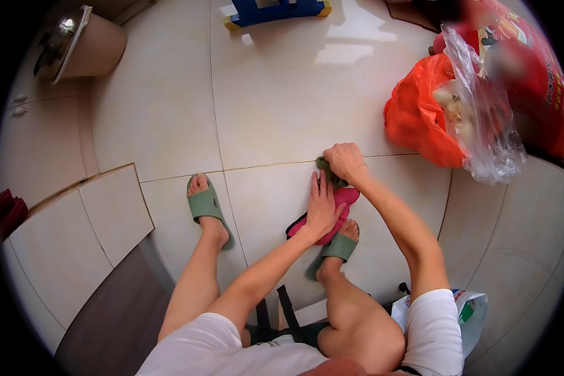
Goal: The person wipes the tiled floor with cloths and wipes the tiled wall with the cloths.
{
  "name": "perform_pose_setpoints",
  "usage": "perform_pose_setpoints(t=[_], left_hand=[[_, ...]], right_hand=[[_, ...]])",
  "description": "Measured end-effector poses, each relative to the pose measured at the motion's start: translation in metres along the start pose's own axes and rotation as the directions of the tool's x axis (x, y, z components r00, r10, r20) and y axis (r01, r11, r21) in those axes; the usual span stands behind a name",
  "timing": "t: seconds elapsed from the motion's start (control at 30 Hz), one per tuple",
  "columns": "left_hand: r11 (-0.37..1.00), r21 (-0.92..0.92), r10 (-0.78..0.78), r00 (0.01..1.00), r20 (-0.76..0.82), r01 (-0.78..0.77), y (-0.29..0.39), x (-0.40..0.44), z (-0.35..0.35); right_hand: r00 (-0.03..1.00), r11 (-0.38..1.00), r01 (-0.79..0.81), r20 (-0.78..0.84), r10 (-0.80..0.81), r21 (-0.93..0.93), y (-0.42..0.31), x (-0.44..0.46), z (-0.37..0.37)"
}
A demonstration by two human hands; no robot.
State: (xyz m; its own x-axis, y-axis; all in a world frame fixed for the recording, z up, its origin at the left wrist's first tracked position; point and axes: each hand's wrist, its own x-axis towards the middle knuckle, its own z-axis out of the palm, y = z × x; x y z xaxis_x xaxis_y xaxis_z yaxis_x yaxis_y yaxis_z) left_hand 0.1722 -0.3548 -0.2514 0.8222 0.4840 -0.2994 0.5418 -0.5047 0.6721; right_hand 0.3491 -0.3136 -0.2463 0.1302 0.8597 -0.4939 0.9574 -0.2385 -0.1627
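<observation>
My left hand [323, 207] lies across a bright pink, soft-looking shoe [349, 198] with dark trim, its fingers stretched out beyond the shoe's edge. The shoe rests on the tiled floor just ahead of my right foot and overlaps it in view. My right hand [346, 160] is closed around a dark green cloth [336, 180], bunched up at the far end of the shoe. The fingertips of my left hand come close to this cloth; whether they touch it I cannot tell. Part of the cloth is hidden under my right hand.
Green slippers [204, 204] are on my feet. An orange plastic bag [420, 113] and a clear bag [482, 119] stand at the right by red packaging [539, 94]. A beige bin [97, 45] is at upper left, and a blue stool base [279, 14] at the top.
</observation>
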Motion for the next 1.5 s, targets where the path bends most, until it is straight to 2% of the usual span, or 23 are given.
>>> perform_pose_setpoints(t=[0.1,0.13,0.23,0.27,0.37,0.43,0.53,0.63,0.67,0.83,0.87,1.0,1.03,1.1,1.17,1.3,1.43,1.47,1.5], left_hand=[[0.997,0.076,0.035,0.999,-0.005,-0.034,0.004,0.0,-0.005],[0.998,0.054,0.032,0.999,-0.015,-0.031,0.004,0.0,-0.004],[0.993,-0.094,-0.076,0.992,-0.103,0.067,0.005,-0.002,-0.005],[0.986,-0.138,-0.119,0.979,-0.167,0.096,0.005,-0.003,-0.008],[0.997,-0.065,0.02,0.984,-0.177,-0.032,-0.004,-0.001,-0.017],[0.996,-0.046,0.068,0.99,-0.12,-0.074,-0.008,0.002,-0.012],[0.996,-0.026,0.085,0.995,-0.05,-0.086,-0.01,0.004,-0.004],[0.993,-0.11,-0.049,0.997,-0.065,0.041,-0.003,0.0,-0.005],[0.996,-0.055,-0.07,0.994,-0.086,0.066,-0.005,-0.001,-0.004],[1.0,-0.029,-0.007,0.995,-0.099,0.004,-0.012,0.001,-0.01],[1.0,-0.025,0.005,0.996,-0.091,-0.008,-0.012,-0.002,-0.009],[0.997,-0.076,-0.03,0.995,-0.099,0.023,-0.012,-0.004,-0.004],[0.998,-0.054,-0.04,0.992,-0.12,0.034,-0.014,-0.003,-0.006],[0.997,-0.052,-0.061,0.988,-0.141,0.054,-0.016,-0.007,-0.01],[0.994,-0.087,-0.082,0.984,-0.16,0.068,-0.018,-0.007,-0.016],[0.997,-0.037,-0.068,0.991,-0.118,0.064,-0.02,-0.011,-0.009],[0.994,-0.058,-0.095,0.989,-0.111,0.089,-0.022,-0.011,-0.009],[0.993,-0.07,-0.108,0.988,-0.115,0.1,-0.024,-0.011,-0.009],[0.993,-0.045,-0.117,0.986,-0.118,0.112,-0.03,-0.014,-0.008]], right_hand=[[0.998,0.998,-0.056,0.018,0.056,0.002,0.008,-0.016,-0.001],[0.997,0.997,-0.076,0.019,0.076,-0.011,0.008,-0.018,-0.002],[0.99,0.998,0.067,-0.124,-0.068,-0.013,-0.031,0.004,0.012],[0.992,0.998,0.065,-0.108,-0.065,-0.009,-0.034,0.007,0.012],[0.996,0.999,0.04,-0.082,-0.04,0.0,-0.035,0.006,0.008],[0.994,1.0,-0.009,-0.106,0.009,0.002,-0.013,-0.01,0.006],[0.995,0.996,-0.085,-0.046,0.085,-0.008,-0.006,-0.019,0.007],[0.989,1.0,0.013,-0.144,-0.015,-0.016,-0.034,-0.007,0.015],[0.991,0.999,0.027,-0.131,-0.029,-0.019,-0.042,-0.001,0.018],[0.988,0.999,0.043,-0.149,-0.039,0.021,-0.031,-0.004,0.008],[0.999,0.999,-0.029,-0.019,0.03,0.028,-0.028,-0.008,0.0],[0.987,0.997,0.074,-0.142,-0.077,-0.032,-0.048,0.004,0.014],[0.997,0.999,0.052,-0.061,-0.053,-0.016,-0.063,0.013,0.009],[0.991,0.991,0.123,-0.042,-0.125,-0.042,-0.078,0.025,0.012],[0.992,0.993,0.112,-0.055,-0.114,-0.034,-0.069,0.018,0.009],[0.99,0.998,0.064,-0.128,-0.061,0.018,-0.038,0.001,0.013],[0.965,0.986,0.164,-0.203,-0.163,-0.014,-0.06,0.013,0.017],[0.984,0.993,0.109,-0.141,-0.113,-0.042,-0.077,0.02,0.012],[0.984,0.992,0.121,-0.131,-0.124,-0.028,-0.087,0.029,0.015]])
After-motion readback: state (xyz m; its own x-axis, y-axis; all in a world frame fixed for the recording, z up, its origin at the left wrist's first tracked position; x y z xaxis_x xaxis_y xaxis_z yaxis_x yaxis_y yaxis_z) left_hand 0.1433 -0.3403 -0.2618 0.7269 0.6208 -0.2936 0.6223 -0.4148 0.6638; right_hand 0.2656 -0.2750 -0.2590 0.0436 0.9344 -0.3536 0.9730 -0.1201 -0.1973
